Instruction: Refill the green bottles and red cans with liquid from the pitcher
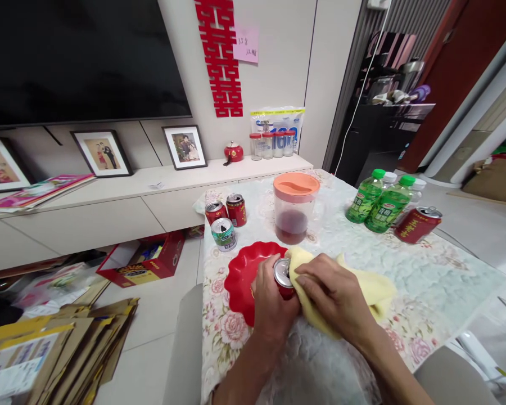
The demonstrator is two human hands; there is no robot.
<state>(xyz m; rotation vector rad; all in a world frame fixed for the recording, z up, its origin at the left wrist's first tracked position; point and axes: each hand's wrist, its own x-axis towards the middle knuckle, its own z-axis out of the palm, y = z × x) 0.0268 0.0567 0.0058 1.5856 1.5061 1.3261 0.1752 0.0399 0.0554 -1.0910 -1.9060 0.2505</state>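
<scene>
My left hand [273, 306] is wrapped round a red drink can [283, 275], whose silver top faces up towards me. In my right hand [336, 291] a pale yellow cloth [371, 287] is bunched and pressed against the right side of the can's rim. The loose end of the cloth trails to the right over the table. Behind and partly under my left hand lies a red plate [240, 281] with a scalloped edge. Most of the can's body is hidden by my fingers and the cloth.
A clear jug [296, 216] with an orange lid and dark liquid stands beyond the plate. Opened cans [224, 234] are grouped at the left. Green bottles [383, 208] and a tilted red can [419, 225] are at the right of the flowered tablecloth [341, 256].
</scene>
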